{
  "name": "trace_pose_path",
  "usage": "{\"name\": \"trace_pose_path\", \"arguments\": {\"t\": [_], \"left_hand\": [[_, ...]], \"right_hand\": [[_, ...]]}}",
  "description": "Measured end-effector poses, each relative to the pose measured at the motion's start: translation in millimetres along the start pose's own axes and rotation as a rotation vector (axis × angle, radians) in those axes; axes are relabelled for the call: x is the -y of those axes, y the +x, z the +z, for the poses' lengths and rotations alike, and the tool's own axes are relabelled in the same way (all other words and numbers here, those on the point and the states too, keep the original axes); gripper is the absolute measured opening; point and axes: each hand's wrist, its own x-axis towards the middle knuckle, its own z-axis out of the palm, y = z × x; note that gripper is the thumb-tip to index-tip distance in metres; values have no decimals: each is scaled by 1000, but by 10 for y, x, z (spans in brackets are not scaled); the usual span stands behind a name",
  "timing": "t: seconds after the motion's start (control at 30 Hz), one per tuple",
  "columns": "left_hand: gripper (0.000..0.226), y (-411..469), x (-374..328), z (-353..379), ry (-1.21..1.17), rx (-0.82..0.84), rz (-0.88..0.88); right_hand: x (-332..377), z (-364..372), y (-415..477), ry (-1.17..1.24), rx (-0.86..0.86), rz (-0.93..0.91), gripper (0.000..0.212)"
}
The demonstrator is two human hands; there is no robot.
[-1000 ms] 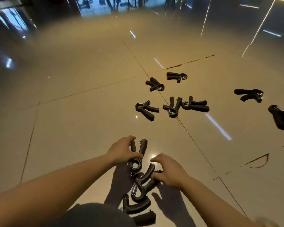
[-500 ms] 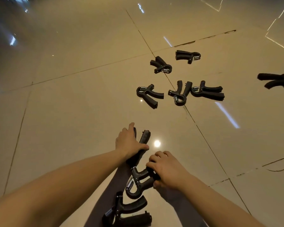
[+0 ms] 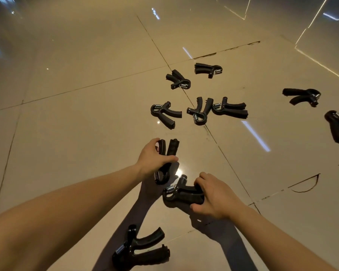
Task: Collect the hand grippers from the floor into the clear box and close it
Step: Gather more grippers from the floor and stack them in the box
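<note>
On the tiled floor (image 3: 76, 133), the left hand (image 3: 153, 160) curls round one hand gripper (image 3: 172, 147). The right hand (image 3: 216, 198) clasps a second hand gripper (image 3: 181, 195) by its handles.

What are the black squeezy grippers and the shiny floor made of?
The hand grippers look like black plastic, slightly glossy on the frame, with duller handles, maybe rubber or foam. Their coiled springs glint silver, likely metal. The floor looks like polished beige tile: it mirrors lights and shows joint lines.
</note>
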Motion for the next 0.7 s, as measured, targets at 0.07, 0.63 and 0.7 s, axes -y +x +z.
{"name": "trace_pose_path", "arguments": {"t": [0.07,0.63,0.7], "left_hand": [[117,-21,-216,-43,-139,35,-39],[55,-1919,-2848,-116,-227,474,354],[58,-2263,-3136,-38,-212,488,427]], "right_hand": [[-56,-149,-143,76,-41,90,50],[296,-2256,-2730,-70,-525,455,47],[421,-2462,-3153,-112,-606,475,49]]}}
